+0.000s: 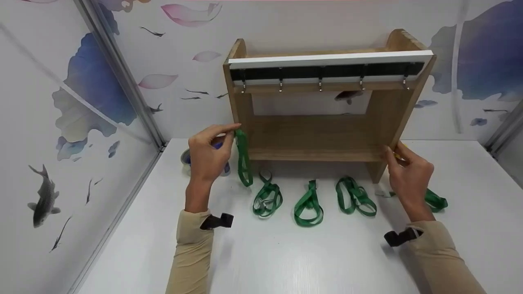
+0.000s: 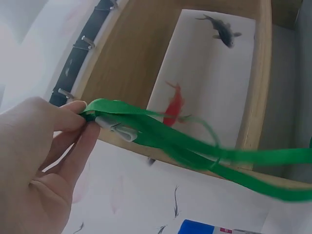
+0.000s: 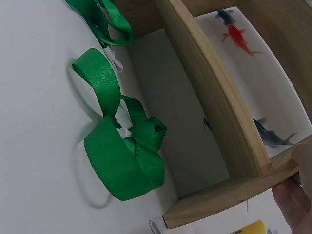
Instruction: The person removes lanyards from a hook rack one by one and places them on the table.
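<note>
My left hand (image 1: 206, 153) pinches a green lanyard (image 1: 244, 165) between thumb and fingertips, at the left side of a wooden rack (image 1: 318, 132). The strap hangs down in a loop, and a pale plastic clip (image 2: 117, 129) shows near my fingers in the left wrist view. With my right hand (image 1: 412, 175) I grip the front edge of the rack's right side panel (image 3: 234, 197), thumb on the inner face. A row of several metal hooks (image 1: 320, 84) runs along the dark strip (image 1: 300, 72) under the rack's white top edge; no strap hangs on them.
More green lanyards lie coiled on the white table before the rack: a left one (image 1: 267, 199), a middle one (image 1: 309, 209), another (image 1: 355, 197) and one (image 1: 436, 201) beyond my right wrist. A tape roll (image 1: 185, 160) and a blue-capped marker (image 2: 196, 227) stand behind my left hand.
</note>
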`<state>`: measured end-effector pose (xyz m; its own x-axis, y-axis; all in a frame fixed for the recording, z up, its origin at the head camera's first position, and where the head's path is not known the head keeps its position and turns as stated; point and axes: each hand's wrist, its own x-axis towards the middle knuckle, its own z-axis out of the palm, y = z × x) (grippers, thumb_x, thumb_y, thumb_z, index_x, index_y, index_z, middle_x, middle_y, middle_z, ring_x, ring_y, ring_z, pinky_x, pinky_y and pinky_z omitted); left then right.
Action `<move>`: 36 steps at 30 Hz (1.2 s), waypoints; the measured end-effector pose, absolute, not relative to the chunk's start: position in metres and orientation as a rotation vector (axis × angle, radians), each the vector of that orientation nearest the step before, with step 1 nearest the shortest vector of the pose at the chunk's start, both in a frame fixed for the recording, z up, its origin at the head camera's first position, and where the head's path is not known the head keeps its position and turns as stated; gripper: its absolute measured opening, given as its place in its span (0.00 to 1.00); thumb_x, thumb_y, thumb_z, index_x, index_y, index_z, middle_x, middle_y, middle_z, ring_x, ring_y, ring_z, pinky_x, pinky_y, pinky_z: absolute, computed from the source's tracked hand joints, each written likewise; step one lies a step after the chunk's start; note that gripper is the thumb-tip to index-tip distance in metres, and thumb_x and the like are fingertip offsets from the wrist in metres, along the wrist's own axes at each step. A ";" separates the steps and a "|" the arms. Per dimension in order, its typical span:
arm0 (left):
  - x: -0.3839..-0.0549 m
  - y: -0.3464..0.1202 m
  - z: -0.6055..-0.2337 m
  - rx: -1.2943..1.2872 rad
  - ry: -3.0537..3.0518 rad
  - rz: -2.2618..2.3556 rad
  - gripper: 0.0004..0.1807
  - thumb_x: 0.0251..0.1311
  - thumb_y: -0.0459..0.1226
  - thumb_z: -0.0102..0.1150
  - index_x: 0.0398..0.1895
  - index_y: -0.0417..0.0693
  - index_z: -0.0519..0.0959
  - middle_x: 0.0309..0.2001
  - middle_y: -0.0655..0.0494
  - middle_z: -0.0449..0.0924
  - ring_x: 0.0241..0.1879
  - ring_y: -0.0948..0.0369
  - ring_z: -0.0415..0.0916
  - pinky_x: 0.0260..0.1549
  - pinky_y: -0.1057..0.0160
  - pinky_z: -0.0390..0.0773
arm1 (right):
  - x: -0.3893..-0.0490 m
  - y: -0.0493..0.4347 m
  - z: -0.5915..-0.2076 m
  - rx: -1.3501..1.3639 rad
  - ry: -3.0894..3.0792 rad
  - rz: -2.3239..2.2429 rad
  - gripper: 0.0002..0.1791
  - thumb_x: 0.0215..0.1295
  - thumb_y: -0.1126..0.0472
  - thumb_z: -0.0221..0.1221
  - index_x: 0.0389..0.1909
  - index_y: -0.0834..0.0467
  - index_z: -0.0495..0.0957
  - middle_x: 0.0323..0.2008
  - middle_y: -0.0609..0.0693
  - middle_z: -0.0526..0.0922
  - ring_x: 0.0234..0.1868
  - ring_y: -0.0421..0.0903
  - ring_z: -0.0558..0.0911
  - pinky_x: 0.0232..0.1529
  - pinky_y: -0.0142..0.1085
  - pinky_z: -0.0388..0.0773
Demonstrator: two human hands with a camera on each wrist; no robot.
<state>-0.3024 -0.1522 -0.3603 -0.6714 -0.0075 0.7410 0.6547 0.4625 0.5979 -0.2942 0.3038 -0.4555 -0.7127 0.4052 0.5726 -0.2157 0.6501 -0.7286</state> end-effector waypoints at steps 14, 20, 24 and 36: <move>-0.310 -0.164 -0.371 -0.520 -2.071 -1.299 0.13 0.70 0.35 0.73 0.55 0.53 0.91 0.52 0.57 0.93 0.52 0.60 0.91 0.55 0.59 0.90 | -0.297 0.301 -0.458 -0.138 -2.123 1.064 0.24 0.77 0.52 0.67 0.70 0.51 0.81 0.65 0.49 0.86 0.64 0.55 0.88 0.55 0.42 0.87; -0.313 -0.174 -0.378 -0.541 -2.093 -1.390 0.13 0.69 0.34 0.74 0.54 0.54 0.91 0.52 0.57 0.93 0.51 0.58 0.92 0.56 0.48 0.91 | -0.297 0.302 -0.461 -0.117 -2.110 1.061 0.24 0.77 0.51 0.67 0.69 0.52 0.82 0.64 0.51 0.87 0.63 0.56 0.89 0.54 0.35 0.86; -0.307 -0.182 -0.374 -0.588 -2.128 -1.457 0.13 0.70 0.35 0.73 0.56 0.53 0.90 0.53 0.57 0.92 0.53 0.59 0.90 0.58 0.53 0.90 | -0.297 0.305 -0.462 -0.092 -2.086 1.063 0.23 0.76 0.54 0.68 0.68 0.55 0.83 0.63 0.54 0.88 0.61 0.57 0.90 0.51 0.25 0.83; -0.305 -0.206 -0.374 -0.632 -2.488 -1.364 0.14 0.70 0.34 0.72 0.56 0.54 0.90 0.54 0.52 0.91 0.53 0.55 0.91 0.56 0.53 0.90 | -0.296 0.306 -0.458 -0.118 -2.101 1.065 0.24 0.76 0.51 0.68 0.68 0.54 0.82 0.63 0.55 0.87 0.62 0.58 0.89 0.51 0.27 0.83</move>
